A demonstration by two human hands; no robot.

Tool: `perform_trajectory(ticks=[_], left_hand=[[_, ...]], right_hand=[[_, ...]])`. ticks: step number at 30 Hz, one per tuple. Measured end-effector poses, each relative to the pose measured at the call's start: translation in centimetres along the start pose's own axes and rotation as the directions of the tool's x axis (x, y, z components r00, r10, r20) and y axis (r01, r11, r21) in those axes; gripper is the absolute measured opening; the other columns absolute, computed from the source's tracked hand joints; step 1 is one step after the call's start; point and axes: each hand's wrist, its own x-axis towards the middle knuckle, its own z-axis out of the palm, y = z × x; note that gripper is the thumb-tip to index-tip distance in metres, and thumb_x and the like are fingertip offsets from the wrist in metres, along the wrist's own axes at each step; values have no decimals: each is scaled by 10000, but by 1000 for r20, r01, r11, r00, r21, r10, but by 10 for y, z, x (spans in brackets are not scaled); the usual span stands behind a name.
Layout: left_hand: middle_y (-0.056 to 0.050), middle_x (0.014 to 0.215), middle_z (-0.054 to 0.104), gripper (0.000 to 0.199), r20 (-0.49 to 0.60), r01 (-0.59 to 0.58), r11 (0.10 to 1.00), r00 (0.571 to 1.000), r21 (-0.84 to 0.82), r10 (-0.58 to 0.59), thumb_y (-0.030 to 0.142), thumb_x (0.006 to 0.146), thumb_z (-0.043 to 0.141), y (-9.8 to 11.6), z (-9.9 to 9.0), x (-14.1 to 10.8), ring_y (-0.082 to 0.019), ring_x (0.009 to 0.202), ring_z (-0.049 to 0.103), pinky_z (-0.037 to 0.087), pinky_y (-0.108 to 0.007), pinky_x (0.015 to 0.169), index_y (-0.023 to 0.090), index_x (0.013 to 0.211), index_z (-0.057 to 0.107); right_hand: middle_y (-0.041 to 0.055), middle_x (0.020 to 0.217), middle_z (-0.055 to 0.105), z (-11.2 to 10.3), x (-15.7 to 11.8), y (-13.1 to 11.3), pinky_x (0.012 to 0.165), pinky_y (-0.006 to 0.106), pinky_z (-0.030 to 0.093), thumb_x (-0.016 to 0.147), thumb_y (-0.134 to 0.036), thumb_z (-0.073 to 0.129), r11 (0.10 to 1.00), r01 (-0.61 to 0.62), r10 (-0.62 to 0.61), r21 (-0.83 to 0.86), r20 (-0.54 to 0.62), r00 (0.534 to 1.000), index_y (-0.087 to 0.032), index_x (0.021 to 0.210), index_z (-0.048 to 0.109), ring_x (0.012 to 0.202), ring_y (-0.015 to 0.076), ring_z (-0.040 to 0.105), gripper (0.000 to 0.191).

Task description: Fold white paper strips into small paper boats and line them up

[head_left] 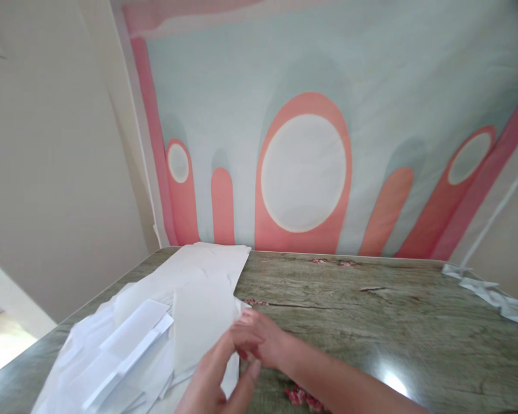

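Observation:
My left hand (222,371) is at the bottom centre, over the right edge of the white paper pile (205,322). Its thumb and fingers are curved and apart. My right hand (259,336) reaches in from the lower right and meets the left hand's fingertips. Its fingers are bent over the edge of the papers, and a small white paper corner (243,305) shows just beyond them. Whatever lies between the right fingers is hidden. Folded white strips (133,330) rest on the pile to the left.
A wood-patterned table (371,322) spreads under the papers, with red printed flowers (302,397). Folded white paper pieces (492,296) line its right edge. Behind stands a backdrop (237,75) with coral arches. A light wall is at the left.

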Motion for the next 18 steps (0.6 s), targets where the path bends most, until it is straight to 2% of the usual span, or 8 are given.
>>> perform_trajectory(ticks=[2,4,6,9,11,14,18], left_hand=[[-67,1102,592,250,6,8,1000,1000,-1,-8,345,878,444,6,-12,26,-226,976,570,499,-365,830,275,1115,484],[-81,1163,566,283,-54,10,996,999,93,-5,309,872,442,-3,-20,36,-229,1051,545,460,-382,896,242,1147,456],[-93,1233,526,343,-95,3,980,995,197,16,313,847,473,-22,-23,35,-249,1135,495,408,-418,956,224,1178,446],[-98,1322,461,485,-42,20,941,999,336,-6,378,800,545,-49,-24,25,-284,1225,411,360,-453,996,226,1246,432],[-123,1342,442,541,-13,47,920,999,388,-45,423,758,587,-60,-23,21,-308,1234,402,355,-467,996,204,1237,463],[-158,1359,414,588,30,95,903,992,419,-119,443,723,616,-65,-23,19,-325,1246,384,353,-468,998,167,1228,495],[-180,1374,382,632,104,133,894,975,428,-195,486,740,583,-61,-26,21,-325,1270,346,332,-468,1017,124,1250,488]], right_hand=[[8,774,673,2,-3,-1,789,306,387,843,-209,491,999,31,-31,-23,2,1000,-182,802,609,774,161,583,128],[59,781,674,2,-4,-1,782,334,388,846,-158,467,997,39,-39,-60,-4,999,-133,811,615,762,183,586,154],[88,766,671,2,-5,-1,769,348,391,846,-132,461,995,43,-44,-91,-12,999,-99,807,617,732,195,590,164],[87,752,666,1,-5,-1,734,341,400,859,-133,451,992,54,-56,-112,-22,998,-95,799,615,702,193,591,178],[80,738,659,2,-5,-1,716,334,403,869,-131,436,991,56,-59,-120,-27,998,-99,792,614,693,191,588,196],[70,734,650,3,-7,-2,711,328,404,874,-124,427,991,47,-51,-126,-36,998,-106,787,612,695,192,580,205],[60,743,641,4,-12,-2,724,331,401,879,-132,433,993,22,-28,-119,-48,998,-117,779,603,709,196,573,198]])
